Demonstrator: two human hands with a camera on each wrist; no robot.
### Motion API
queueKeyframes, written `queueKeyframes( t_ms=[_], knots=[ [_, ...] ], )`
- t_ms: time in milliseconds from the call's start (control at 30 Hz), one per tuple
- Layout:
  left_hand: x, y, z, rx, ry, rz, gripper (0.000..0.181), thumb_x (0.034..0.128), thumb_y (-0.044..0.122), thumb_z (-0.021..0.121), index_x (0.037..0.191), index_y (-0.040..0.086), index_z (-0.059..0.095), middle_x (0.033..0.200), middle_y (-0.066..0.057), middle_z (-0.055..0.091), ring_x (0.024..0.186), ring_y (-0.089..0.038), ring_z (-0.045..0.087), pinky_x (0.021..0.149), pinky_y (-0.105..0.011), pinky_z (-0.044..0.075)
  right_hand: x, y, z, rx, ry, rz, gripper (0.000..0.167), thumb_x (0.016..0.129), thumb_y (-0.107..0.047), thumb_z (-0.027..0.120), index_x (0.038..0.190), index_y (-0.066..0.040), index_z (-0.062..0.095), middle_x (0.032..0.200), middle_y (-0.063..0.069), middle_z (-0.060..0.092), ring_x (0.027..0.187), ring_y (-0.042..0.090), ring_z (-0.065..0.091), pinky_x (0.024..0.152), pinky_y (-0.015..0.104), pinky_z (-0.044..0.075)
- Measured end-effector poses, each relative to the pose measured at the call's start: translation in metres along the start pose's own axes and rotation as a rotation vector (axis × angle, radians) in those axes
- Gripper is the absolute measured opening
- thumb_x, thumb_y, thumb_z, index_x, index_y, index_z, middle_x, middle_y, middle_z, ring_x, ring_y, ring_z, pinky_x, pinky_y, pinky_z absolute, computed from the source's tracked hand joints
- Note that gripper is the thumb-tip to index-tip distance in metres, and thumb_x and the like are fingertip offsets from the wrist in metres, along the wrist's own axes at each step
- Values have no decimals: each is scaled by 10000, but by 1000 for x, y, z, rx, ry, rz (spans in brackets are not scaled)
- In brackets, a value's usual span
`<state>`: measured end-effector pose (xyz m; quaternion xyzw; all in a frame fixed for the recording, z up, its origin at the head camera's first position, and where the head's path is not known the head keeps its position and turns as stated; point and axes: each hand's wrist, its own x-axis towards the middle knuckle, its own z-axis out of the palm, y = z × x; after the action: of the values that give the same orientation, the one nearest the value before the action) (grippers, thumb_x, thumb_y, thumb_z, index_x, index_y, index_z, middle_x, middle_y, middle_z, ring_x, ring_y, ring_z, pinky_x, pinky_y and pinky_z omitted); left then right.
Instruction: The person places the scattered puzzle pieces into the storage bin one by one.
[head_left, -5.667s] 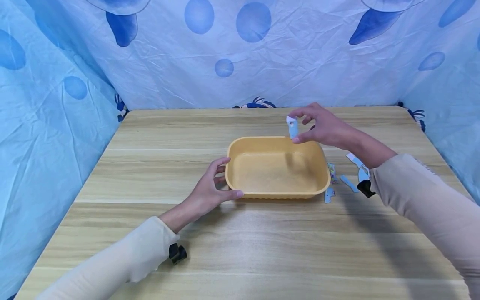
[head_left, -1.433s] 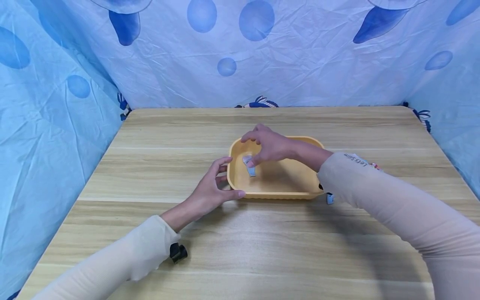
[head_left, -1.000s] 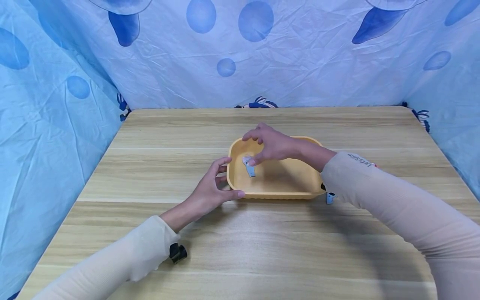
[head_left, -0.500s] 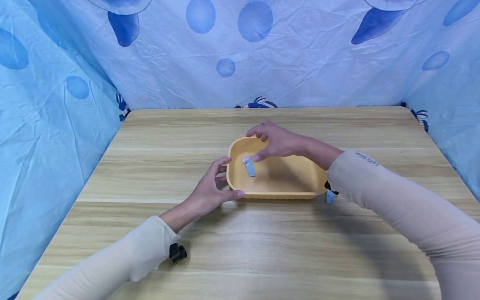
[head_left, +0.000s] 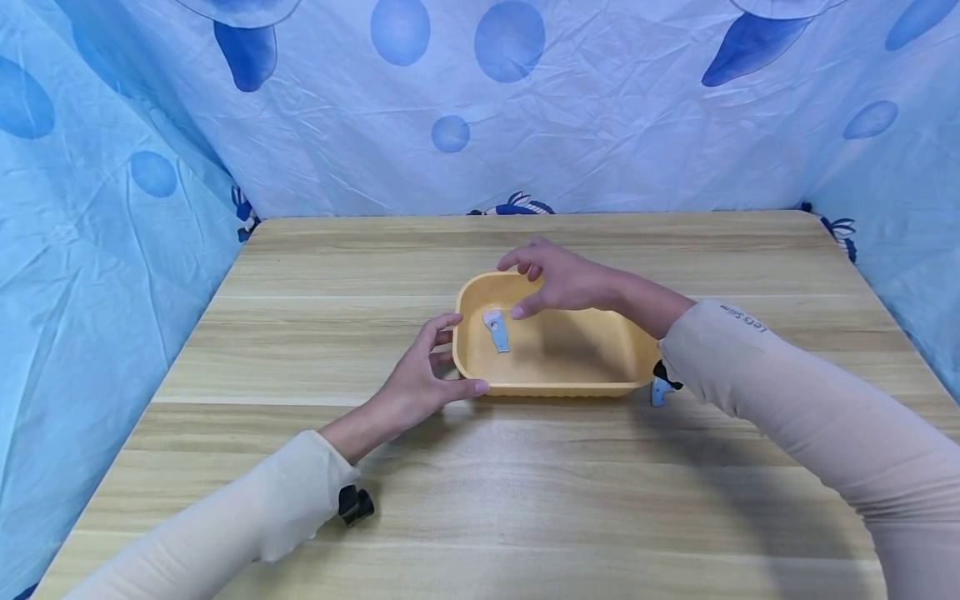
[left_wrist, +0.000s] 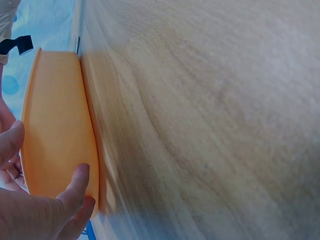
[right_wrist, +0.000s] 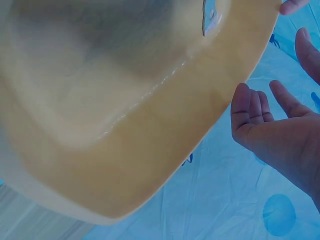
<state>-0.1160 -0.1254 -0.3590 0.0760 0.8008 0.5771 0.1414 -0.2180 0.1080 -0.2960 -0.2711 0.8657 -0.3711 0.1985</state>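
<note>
My left hand [head_left: 416, 379] grips the left end of a yellow plastic basin [head_left: 547, 390], thumb along the front rim and fingers against the side. In the left wrist view, the fingers of the left hand [left_wrist: 45, 210] span the basin's outer wall [left_wrist: 60, 120]. A flat blue-and-white puzzle piece [head_left: 497, 332] lies on the basin floor near its left end. Just right of it, my right hand [head_left: 566, 279] hovers over the basin's back rim with thumb and fingers apart, holding nothing. The right wrist view also shows the right hand [right_wrist: 280, 125] bare, beside the rim.
Another blue piece [head_left: 658, 392] lies on the wooden table [head_left: 525, 500] at the basin's right end, partly hidden by the right wrist. My right sleeve [head_left: 780, 392] covers the area where more pieces lay. Blue cloth [head_left: 495, 125] hangs behind the table.
The right hand has brought the puzzle piece from above the back right rim to the basin's left floor, let go, and drifted right and slightly up. The left hand stays put.
</note>
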Motion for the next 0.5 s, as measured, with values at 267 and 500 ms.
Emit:
queueKeyframes(
  t_ms=[267,500],
  knots=[
    [0,0,0,-3,4,-17,966,718,180,862,1477,188,265,1411,-97,401,1259,-292,469,1057,-427,386,-5,0,-8,-19,18,19,677,785,-155,797,1384,-94,487,1337,169,426,1212,366,424,955,471,421],
    [0,0,0,-2,5,-20,976,713,182,865,1481,184,263,1412,-96,400,1258,-290,472,1056,-423,388,-10,7,-15,-35,25,26,673,795,-168,793,1390,-102,484,1328,150,434,1209,356,432,964,481,416]
  ],
)
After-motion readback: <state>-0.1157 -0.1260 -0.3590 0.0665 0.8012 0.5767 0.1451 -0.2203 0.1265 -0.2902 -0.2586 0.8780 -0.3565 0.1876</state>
